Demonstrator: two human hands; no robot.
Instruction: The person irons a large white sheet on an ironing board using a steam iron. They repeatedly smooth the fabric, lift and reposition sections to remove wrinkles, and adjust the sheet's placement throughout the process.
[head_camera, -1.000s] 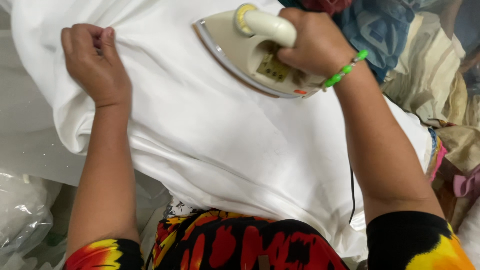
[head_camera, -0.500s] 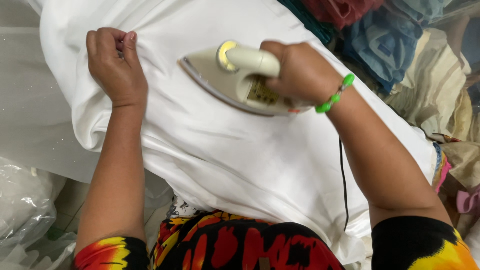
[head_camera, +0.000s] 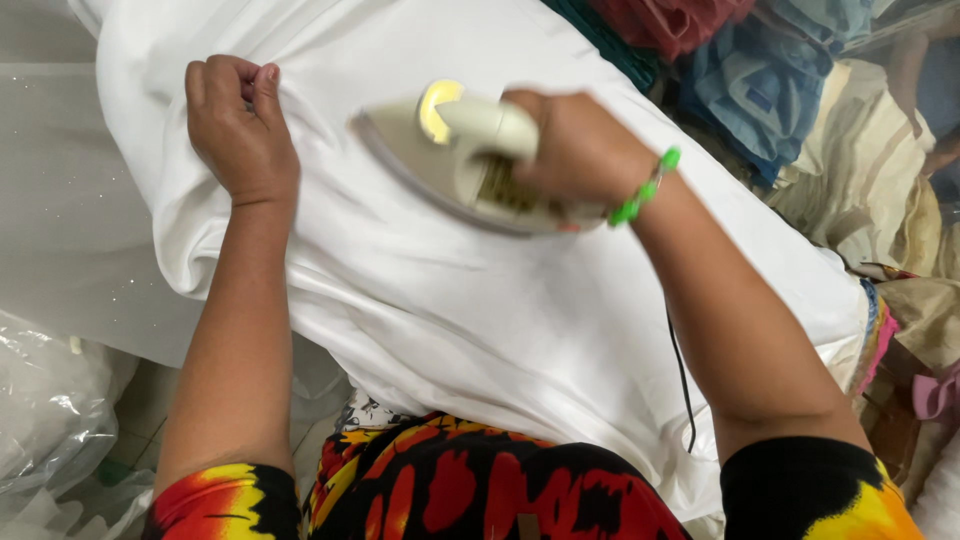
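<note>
A white cloth (head_camera: 450, 310) is spread over the ironing surface in front of me. My right hand (head_camera: 580, 150) grips the handle of a cream-coloured electric iron (head_camera: 455, 160), whose soleplate rests on the cloth with its tip pointing left. A green bead bracelet (head_camera: 645, 190) is on that wrist. My left hand (head_camera: 240, 125) pinches a fold of the cloth near its upper left edge, a short way left of the iron's tip. The iron's black cord (head_camera: 682, 385) hangs down under my right forearm.
A heap of clothes (head_camera: 790, 80) in blue, red and beige lies at the upper right. Clear plastic bags (head_camera: 50, 410) sit at the lower left. A translucent white sheet (head_camera: 60, 220) covers the area left of the cloth.
The iron has slid leftward across the cloth toward my left hand. My left hand keeps its pinch on the fabric.
</note>
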